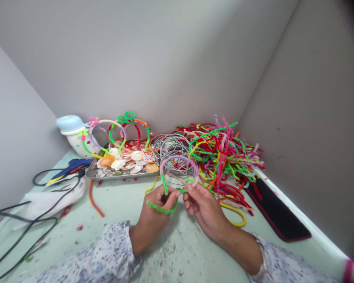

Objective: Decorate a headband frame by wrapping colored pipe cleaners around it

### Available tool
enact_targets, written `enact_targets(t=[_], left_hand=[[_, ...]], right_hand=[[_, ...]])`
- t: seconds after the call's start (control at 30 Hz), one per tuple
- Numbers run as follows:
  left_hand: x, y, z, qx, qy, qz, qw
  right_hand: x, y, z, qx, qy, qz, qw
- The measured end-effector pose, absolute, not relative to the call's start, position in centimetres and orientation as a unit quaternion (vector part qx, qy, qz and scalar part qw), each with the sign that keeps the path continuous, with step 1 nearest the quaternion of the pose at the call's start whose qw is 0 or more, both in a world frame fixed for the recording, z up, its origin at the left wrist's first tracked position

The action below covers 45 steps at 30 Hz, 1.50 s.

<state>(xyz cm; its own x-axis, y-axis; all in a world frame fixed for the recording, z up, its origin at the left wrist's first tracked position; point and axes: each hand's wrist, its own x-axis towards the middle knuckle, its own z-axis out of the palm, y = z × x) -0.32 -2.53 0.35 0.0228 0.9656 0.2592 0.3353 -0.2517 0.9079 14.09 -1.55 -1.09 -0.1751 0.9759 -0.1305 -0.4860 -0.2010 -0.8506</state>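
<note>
Between my hands stands a headband [179,158] wrapped in pink, lilac and green pipe cleaner, its arch upward. My left hand [156,210] is closed around its green end, with a loose green pipe cleaner [162,210] curling out in front of the fingers. My right hand [205,208] pinches near the pink end, and a short green stretch spans the gap between the two hands. Just what each fingertip presses on is partly hidden. Behind the headband lies a coil of silver wire [174,147].
A big heap of coloured pipe cleaners [221,149] fills the back right, beside a long black flat object [279,208]. At back left are a metal tray [124,176] of seashells, finished-looking headbands [106,122] and a blue-lidded white container [76,133]. A black cable [32,220] loops at left.
</note>
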Motion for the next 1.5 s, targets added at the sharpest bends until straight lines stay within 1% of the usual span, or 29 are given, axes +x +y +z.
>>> enact_targets(t=[0.17,0.3,0.67,0.9,1.27,1.5], left_hand=[[-0.52,-2.65,0.81,0.687,0.505,0.46,0.247],[-0.7,-2.68,0.71,0.721,0.485,0.449,0.208],[-0.78,-2.67,0.28,0.744,0.453,0.448,0.202],[-1.07,-2.81,0.6,0.769,0.449,0.425,0.164],[-0.59,-2.8,0.61,0.748,0.441,0.451,0.206],[-0.68,-2.87,0.81,0.758,0.437,0.449,0.181]], right_hand=[[14.14,-1.68,-1.19,-0.348,-0.333,0.699,0.528],[14.14,-1.7,-1.18,-0.34,-0.327,0.703,0.532],[14.13,-1.77,-1.04,-0.351,-0.312,0.701,0.536],[14.19,-1.83,-0.9,-0.354,-0.306,0.71,0.526],[14.14,-1.74,-0.67,-0.347,-0.279,0.717,0.537],[14.12,-1.87,-0.5,-0.35,-0.279,0.719,0.531]])
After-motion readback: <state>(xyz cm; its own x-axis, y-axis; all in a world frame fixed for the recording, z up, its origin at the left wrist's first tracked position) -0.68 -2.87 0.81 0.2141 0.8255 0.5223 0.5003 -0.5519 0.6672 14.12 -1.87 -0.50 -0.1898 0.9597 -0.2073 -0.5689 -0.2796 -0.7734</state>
